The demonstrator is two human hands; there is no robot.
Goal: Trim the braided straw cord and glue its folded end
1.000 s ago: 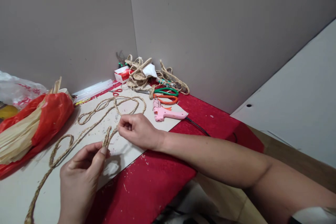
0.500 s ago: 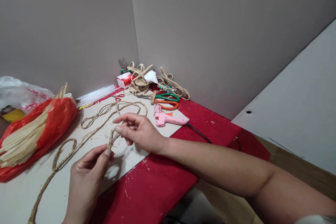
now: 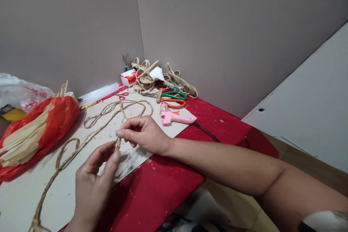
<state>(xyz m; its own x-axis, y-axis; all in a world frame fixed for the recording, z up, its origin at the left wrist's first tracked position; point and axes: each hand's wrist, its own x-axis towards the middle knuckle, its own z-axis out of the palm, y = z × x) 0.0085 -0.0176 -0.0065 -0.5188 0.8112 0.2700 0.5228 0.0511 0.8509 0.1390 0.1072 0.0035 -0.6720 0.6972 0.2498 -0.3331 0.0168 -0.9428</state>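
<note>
Between my two hands is a short piece of braided straw rope [image 3: 117,144], standing roughly upright above the white board [image 3: 152,148]. My right hand [image 3: 141,134] pinches its upper end between thumb and forefinger. Just below, my left hand [image 3: 96,174] has thumb and fingers closed around the lower part, which is mostly hidden. A long braided rope [image 3: 89,137] winds over the board beyond, with a loop at the left, and passes behind my right hand. Whether it joins the held piece I cannot tell.
A pink glue gun [image 3: 175,117] with a black cord lies right of my hands, near green-and-orange-handled scissors [image 3: 174,96]. Rope coils [image 3: 145,81] and a small red-and-white box [image 3: 129,78] stand at the corner. A red bag [image 3: 61,116] of straw fibre lies left.
My right thumb and forefinger have closed on the rope's top, where they were apart from it before. My left hand has shifted slightly right. The view has tilted a little.
</note>
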